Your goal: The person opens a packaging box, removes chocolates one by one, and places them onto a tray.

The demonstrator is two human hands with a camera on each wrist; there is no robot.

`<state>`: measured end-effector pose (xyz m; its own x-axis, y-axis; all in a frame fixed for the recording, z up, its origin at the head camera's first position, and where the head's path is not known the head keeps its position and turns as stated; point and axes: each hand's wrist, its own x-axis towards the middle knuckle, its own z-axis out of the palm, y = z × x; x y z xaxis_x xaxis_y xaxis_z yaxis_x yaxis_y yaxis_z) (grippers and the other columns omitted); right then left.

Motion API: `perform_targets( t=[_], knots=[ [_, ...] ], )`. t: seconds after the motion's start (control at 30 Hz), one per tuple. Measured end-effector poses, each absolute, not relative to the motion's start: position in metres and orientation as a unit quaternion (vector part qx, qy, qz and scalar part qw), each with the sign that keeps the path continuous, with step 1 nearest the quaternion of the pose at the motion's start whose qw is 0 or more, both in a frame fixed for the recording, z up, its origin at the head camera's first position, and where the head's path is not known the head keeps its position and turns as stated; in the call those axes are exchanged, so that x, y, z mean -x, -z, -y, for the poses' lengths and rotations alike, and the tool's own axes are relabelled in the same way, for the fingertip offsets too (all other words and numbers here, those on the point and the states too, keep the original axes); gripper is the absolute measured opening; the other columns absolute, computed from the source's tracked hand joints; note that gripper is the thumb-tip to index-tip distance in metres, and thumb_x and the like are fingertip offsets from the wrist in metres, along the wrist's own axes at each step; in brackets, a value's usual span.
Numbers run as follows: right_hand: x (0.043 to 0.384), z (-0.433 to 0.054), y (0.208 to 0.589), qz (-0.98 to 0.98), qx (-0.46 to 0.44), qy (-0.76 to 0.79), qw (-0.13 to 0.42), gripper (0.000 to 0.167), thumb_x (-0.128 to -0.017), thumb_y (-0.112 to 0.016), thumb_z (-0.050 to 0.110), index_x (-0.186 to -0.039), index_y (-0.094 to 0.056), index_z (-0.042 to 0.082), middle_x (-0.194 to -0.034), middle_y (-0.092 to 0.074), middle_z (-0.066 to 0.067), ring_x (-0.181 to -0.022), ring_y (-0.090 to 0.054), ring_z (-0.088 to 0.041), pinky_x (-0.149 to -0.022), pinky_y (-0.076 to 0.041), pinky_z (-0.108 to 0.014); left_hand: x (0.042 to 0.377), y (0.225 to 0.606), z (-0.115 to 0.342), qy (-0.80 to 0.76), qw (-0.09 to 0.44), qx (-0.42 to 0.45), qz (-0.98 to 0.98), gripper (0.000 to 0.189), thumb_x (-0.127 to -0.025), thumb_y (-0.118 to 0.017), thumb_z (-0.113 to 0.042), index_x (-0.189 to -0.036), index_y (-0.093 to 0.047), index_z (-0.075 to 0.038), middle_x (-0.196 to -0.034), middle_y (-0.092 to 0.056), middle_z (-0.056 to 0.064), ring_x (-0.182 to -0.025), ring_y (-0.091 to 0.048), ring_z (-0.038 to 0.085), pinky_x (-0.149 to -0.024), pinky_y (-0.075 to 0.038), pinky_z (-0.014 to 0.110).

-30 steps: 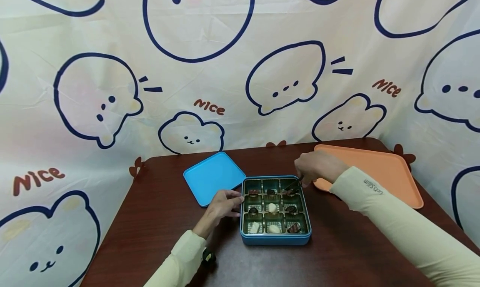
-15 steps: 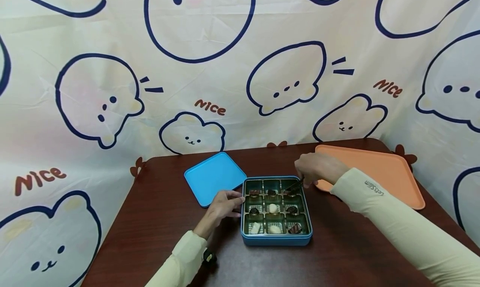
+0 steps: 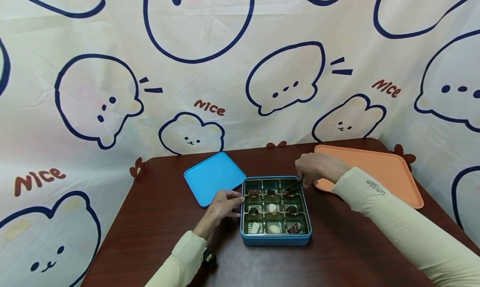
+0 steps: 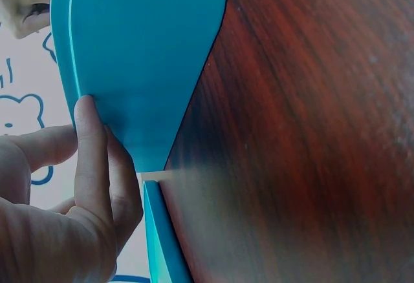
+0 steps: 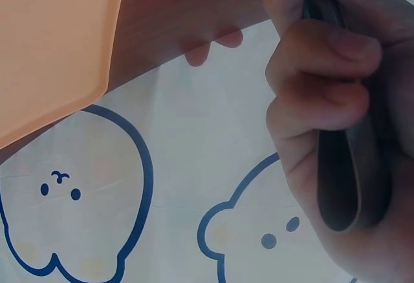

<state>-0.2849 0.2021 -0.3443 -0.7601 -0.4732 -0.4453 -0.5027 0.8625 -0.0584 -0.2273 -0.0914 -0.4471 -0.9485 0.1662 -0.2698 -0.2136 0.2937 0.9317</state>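
R hand (image 3: 316,167) is at the box's far-R corner, fingers curled tight round a pr of dark tongs (image 5: 367,179); the bent end shows below the fingers in R wrist view. Tong tips dip into the far-R compt. of the blue box (image 3: 276,240), at a dk brown choc (image 3: 291,192); can't tell if they pinch it. L hand (image 3: 223,204) is on the box's L side, fingers mostly straight, tips resting on rim & wall, not grasping. Box sits open approx. mid-table, 9 compts. in a gold insert, one choc each: far row all brown/dk; mid row dk, white, dk; near row white block, white round, striped brown. Blue lid (image 3: 213,178) lies flat behind L hand, one corner by the box's far-L corner; can't tell if touching. Orange tray (image 3: 378,170) is far R on the table (image 3: 161,220), partly hidden by R hand & sleeve (image 3: 393,220). White cloth (image 3: 232,83) w/ navy cartoon outlines & "Nice" in brown hangs behind.
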Motion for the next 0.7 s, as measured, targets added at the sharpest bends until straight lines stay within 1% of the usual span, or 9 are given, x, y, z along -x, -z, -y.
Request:
perform_targets(
  t=[0.1, 0.2, 0.23, 0.33, 0.43, 0.7],
  knots=[
    [0.285, -0.204, 0.343, -0.936, 0.27, -0.032, 0.223, 0.004, -0.087, -0.078, 0.016, -0.086, -0.078, 0.012, -0.064, -0.068, 0.0, -0.059, -0.066, -0.014, -0.064, -0.059, -0.032, 0.227, 0.447, 0.091, -0.592, 0.159, 0.016, -0.79, 0.035, -0.098, -0.063, -0.014, -0.125, -0.061, 0.009, -0.1, -0.071, 0.019, -0.084, -0.071, 0.023, -0.067, -0.062, 0.041],
    [0.285, -0.207, 0.339, -0.935, 0.274, -0.028, 0.222, 0.01, -0.087, -0.078, 0.016, -0.077, -0.077, 0.014, -0.06, -0.066, 0.001, -0.056, -0.063, -0.013, -0.059, -0.055, -0.029, 0.228, 0.447, 0.091, -0.593, 0.161, 0.018, -0.789, 0.034, -0.098, -0.063, -0.013, -0.124, -0.061, 0.008, -0.1, -0.071, 0.019, -0.083, -0.07, 0.022, -0.067, -0.062, 0.04],
    [0.285, -0.208, 0.337, -0.935, 0.276, -0.026, 0.224, 0.011, -0.087, -0.078, 0.016, -0.076, -0.078, 0.014, -0.059, -0.066, 0.001, -0.056, -0.062, -0.012, -0.058, -0.055, -0.028, 0.228, 0.448, 0.091, -0.593, 0.161, 0.019, -0.789, 0.034, -0.098, -0.063, -0.013, -0.124, -0.062, 0.008, -0.099, -0.071, 0.019, -0.083, -0.07, 0.022, -0.067, -0.062, 0.04],
    [0.285, -0.212, 0.331, -0.933, 0.273, -0.018, 0.233, 0.008, -0.088, -0.077, 0.016, -0.08, -0.079, 0.014, -0.06, -0.066, 0.003, -0.059, -0.063, -0.011, -0.061, -0.056, -0.029, 0.229, 0.447, 0.091, -0.595, 0.162, 0.023, -0.787, 0.033, -0.098, -0.064, -0.013, -0.124, -0.062, 0.007, -0.099, -0.071, 0.019, -0.082, -0.07, 0.02, -0.067, -0.062, 0.039],
    [0.285, -0.214, 0.327, -0.932, 0.273, -0.01, 0.239, 0.009, -0.088, -0.077, 0.016, -0.08, -0.08, 0.014, -0.059, -0.066, 0.004, -0.059, -0.063, -0.01, -0.062, -0.057, -0.029, 0.23, 0.448, 0.091, -0.595, 0.161, 0.022, -0.787, 0.034, -0.097, -0.064, -0.013, -0.124, -0.062, 0.007, -0.099, -0.07, 0.019, -0.082, -0.07, 0.02, -0.066, -0.062, 0.038],
    [0.282, -0.215, 0.316, -0.934, 0.265, 0.007, 0.237, 0.014, -0.089, -0.076, 0.018, -0.075, -0.079, 0.018, -0.059, -0.067, 0.003, -0.06, -0.062, -0.01, -0.057, -0.051, -0.026, 0.228, 0.449, 0.091, -0.591, 0.161, 0.021, -0.79, 0.034, -0.098, -0.063, -0.012, -0.125, -0.061, 0.009, -0.101, -0.071, 0.02, -0.083, -0.07, 0.022, -0.068, -0.062, 0.041]
  ],
)
